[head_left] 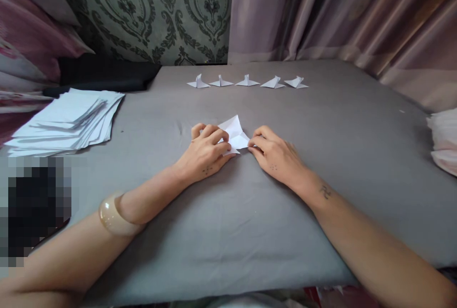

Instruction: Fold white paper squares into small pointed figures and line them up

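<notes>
A partly folded piece of white paper [233,132] lies low over the grey cloth in the middle, with creases and pointed corners showing. My left hand [210,151] is closed on its left side, fingers curled over the paper and thumb along the near edge. With thumb and fingertips my right hand [274,153] pinches the paper's right corner. The left part of the paper is hidden under my left fingers. Beyond my hands stands a row of several small folded paper figures [247,81], each with flat pointed sides and an upright middle.
A stack of white paper sheets [78,113] sits at the left, with a folded black cloth [110,72] behind it. Grey cloth [357,155] covers the work surface. Curtains [271,13] hang at the back right. A pale bundle [444,136] rests at the right edge.
</notes>
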Demonstrator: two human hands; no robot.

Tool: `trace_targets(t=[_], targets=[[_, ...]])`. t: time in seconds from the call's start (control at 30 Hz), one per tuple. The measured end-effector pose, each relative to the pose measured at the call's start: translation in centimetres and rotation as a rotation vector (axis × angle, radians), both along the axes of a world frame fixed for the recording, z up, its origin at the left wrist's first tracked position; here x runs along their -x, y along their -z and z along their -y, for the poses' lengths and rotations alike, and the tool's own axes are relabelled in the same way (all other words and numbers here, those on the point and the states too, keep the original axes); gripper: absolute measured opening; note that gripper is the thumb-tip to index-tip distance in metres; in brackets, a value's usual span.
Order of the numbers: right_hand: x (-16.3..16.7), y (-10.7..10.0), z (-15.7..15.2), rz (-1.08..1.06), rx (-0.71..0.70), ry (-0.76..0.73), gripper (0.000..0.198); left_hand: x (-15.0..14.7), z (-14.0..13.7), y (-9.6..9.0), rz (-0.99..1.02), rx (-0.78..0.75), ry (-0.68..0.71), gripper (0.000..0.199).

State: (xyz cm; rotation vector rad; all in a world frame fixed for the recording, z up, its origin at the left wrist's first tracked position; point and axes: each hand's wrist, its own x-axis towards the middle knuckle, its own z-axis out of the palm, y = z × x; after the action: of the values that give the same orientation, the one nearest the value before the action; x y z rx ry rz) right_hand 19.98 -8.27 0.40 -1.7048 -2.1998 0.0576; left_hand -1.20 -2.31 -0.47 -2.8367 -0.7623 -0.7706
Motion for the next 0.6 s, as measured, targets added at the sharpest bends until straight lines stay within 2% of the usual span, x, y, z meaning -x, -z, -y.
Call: trace_targets(t=[0.27,0.47,0.53,0.6], targets=[[0.2,0.2,-0.4,-0.215,0.118,0.111,0.015,-0.4,0.8,-0.7,-0.002,0.162,-0.082,0.032],[1.0,0.6,-0.8,-0.265,0.096,0.198,0.011,-1.0,0.7,-0.4,0.073,0.193,-0.16,0.02],[1.1,0.7,-0.9,-0.273,0.066,0.178,0.005,-1.2,0.6,-0.2,0.081,0.206,-0.162,0.017],[1.2,0.8,-0.9,-0.264,0.028,0.083,0.008,-1.2,0.5,-0.1,0.083,0.215,-0.164,0.017]])
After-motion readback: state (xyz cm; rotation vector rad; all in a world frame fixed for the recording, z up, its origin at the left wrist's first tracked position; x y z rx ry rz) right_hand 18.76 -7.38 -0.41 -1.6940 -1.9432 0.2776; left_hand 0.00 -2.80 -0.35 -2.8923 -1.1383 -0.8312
